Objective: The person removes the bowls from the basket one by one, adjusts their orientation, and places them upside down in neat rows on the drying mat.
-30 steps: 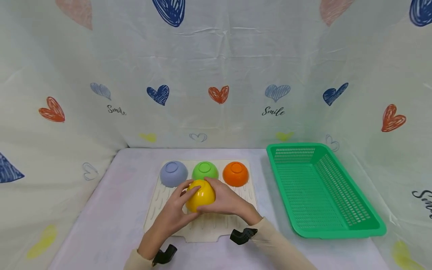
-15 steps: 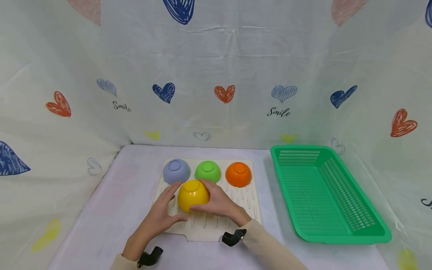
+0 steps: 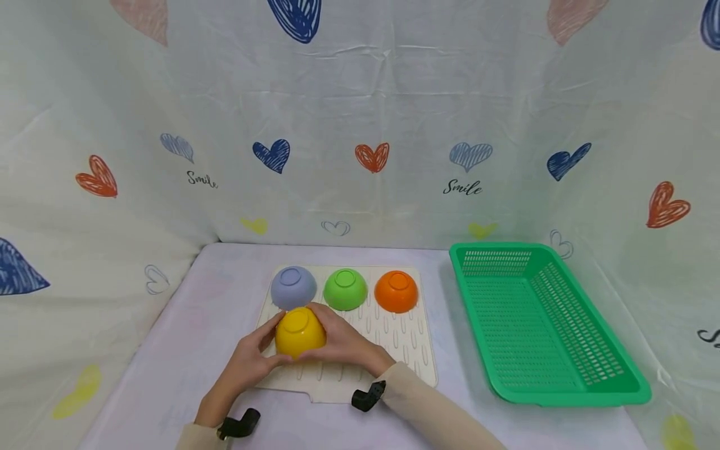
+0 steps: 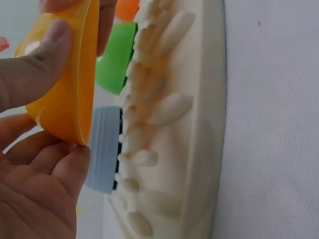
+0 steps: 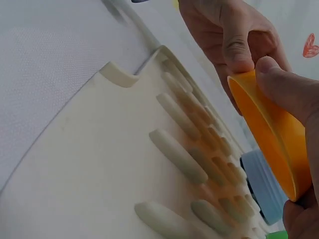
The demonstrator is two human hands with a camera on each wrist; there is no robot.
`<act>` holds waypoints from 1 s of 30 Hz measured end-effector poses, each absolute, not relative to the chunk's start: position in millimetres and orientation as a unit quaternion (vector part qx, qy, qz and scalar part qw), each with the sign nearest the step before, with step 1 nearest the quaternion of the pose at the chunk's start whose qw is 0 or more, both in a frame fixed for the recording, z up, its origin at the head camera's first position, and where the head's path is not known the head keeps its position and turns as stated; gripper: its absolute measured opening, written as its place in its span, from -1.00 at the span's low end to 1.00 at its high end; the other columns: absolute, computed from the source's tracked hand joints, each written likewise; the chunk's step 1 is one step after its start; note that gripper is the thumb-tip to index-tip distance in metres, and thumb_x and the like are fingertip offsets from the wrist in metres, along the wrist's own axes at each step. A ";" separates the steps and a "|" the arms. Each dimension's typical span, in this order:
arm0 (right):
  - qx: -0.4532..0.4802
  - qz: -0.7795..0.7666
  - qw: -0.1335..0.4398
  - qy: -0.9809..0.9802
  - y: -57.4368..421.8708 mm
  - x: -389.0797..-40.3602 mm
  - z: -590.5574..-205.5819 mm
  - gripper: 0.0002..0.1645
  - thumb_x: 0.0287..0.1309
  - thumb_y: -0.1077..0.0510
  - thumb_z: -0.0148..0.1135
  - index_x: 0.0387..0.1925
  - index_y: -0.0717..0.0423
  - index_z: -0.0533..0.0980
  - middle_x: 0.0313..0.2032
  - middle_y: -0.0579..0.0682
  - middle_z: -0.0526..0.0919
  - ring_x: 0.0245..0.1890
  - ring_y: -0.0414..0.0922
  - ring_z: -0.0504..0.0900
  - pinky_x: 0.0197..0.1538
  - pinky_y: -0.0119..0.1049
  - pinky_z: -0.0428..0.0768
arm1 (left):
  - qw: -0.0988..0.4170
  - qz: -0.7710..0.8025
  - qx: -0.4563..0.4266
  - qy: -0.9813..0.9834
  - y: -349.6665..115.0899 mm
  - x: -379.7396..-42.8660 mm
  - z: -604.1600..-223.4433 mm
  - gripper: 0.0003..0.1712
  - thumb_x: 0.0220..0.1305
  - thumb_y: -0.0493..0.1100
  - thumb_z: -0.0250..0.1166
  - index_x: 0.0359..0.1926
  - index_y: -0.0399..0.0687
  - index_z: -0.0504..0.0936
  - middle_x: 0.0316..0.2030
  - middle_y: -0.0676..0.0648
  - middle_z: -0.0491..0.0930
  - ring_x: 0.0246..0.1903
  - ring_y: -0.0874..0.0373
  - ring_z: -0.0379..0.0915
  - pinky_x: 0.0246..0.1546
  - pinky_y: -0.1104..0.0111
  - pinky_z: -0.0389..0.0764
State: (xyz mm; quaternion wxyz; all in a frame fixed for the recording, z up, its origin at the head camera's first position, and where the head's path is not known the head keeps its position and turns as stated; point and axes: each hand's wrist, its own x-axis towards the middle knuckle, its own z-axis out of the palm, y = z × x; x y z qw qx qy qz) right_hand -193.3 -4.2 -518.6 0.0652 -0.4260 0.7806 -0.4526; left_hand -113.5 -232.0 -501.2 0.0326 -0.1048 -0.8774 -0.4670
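A yellow bowl, turned upside down, is held in the air over the front left part of a cream draining board. My left hand grips its left side, and my right hand grips it from the right. In the left wrist view a thumb lies along the outer wall of the bowl while fingers bend at its rim. The right wrist view shows the bowl's open underside facing the ridged board. Behind it, a blue bowl, a green bowl and an orange bowl rest upside down in a row.
A green perforated basket stands on the white tablecloth to the right of the board. A white curtain printed with hearts surrounds the table at the back and sides.
Both hands have carried the yellow bowl leftward, uncovering the green bowl. The left hand loosened around it half a second ago and now grips it again. The view has shifted slightly.
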 end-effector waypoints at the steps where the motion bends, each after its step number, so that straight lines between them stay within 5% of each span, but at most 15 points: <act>1: -0.428 -0.453 0.068 0.779 -7.8 -193.6 -519.9 0.08 0.05 -0.16 0.59 0.48 -0.10 0.20 0.34 -0.14 0.42 0.23 -0.24 0.48 0.32 -0.31 0.55 | 0.029 -0.466 -0.101 -0.878 -234.1 -113.3 -502.2 0.03 0.04 -0.29 0.59 0.51 -0.32 0.28 0.47 -0.33 0.32 0.42 -0.26 0.31 0.28 0.11 0.45; 10: -0.412 -0.428 0.101 0.798 -25.3 -193.6 -532.5 0.20 -0.03 -0.15 0.64 0.53 -0.07 0.15 0.40 -0.13 0.38 0.28 -0.26 0.46 0.39 -0.34 0.49 | 0.028 -0.418 -0.084 -0.904 -247.7 -113.4 -514.8 0.03 0.01 -0.38 0.59 0.50 -0.32 0.31 0.44 -0.33 0.36 0.41 -0.27 0.32 0.27 0.18 0.46; 18: -0.420 -0.412 0.081 0.805 -33.3 -189.2 -532.1 0.18 -0.02 -0.13 0.65 0.50 -0.05 0.15 0.33 -0.12 0.43 0.21 -0.28 0.49 0.34 -0.38 0.51 | 0.027 -0.429 -0.100 -0.897 -256.6 -114.1 -523.8 0.06 -0.04 -0.45 0.57 0.50 -0.33 0.28 0.45 -0.36 0.34 0.43 -0.28 0.27 0.23 0.71 0.24; 25: -0.446 -0.393 0.062 0.802 -40.0 -188.1 -537.6 0.28 -0.01 -0.12 0.64 0.56 0.04 0.05 0.37 -0.05 0.37 0.25 -0.25 0.46 0.38 -0.37 0.48 | -0.006 -0.419 -0.066 -0.905 -259.4 -113.2 -521.1 0.08 0.01 -0.44 0.53 0.55 -0.25 0.22 0.51 -0.32 0.26 0.48 -0.26 0.21 0.26 0.71 0.13; 30: -0.447 -0.383 0.057 0.806 -41.3 -186.4 -539.7 0.38 0.02 -0.11 0.62 0.62 0.09 -0.09 0.45 0.00 0.28 0.31 -0.22 0.43 0.42 -0.34 0.46 | -0.019 -0.398 -0.064 -0.915 -260.3 -113.2 -517.9 0.14 0.01 -0.36 0.54 0.59 -0.18 0.16 0.55 -0.25 0.22 0.50 -0.24 0.20 0.33 0.49 0.19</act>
